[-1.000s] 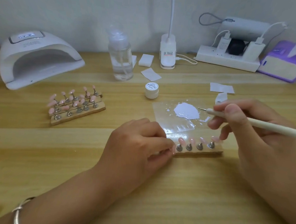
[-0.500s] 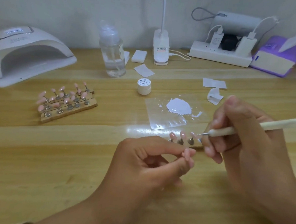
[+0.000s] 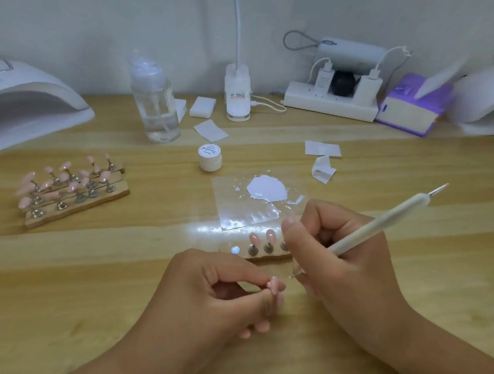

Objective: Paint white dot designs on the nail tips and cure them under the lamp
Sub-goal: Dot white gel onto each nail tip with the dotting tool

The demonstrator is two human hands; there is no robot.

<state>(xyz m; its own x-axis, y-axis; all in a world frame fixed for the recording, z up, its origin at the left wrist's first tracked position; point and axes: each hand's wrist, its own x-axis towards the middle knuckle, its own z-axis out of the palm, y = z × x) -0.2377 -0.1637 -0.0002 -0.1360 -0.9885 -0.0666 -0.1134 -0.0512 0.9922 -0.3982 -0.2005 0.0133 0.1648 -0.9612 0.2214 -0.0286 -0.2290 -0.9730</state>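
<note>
Nearby, lidded jar (image 3: 210, 157); nail tip (image 3: 273, 285) in left hand (image 3: 210, 297) pinch, pen (image 3: 382, 221) in right hand (image 3: 342, 265)

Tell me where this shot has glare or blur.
Head view: lamp glare whitens the near edge of the clear sheet and the table beside it; the far rack of nail tips is smeared; the top right corner is blurred; the dotting tool in the right hand and the nail tip pinched by the left hand are sharper.
</note>
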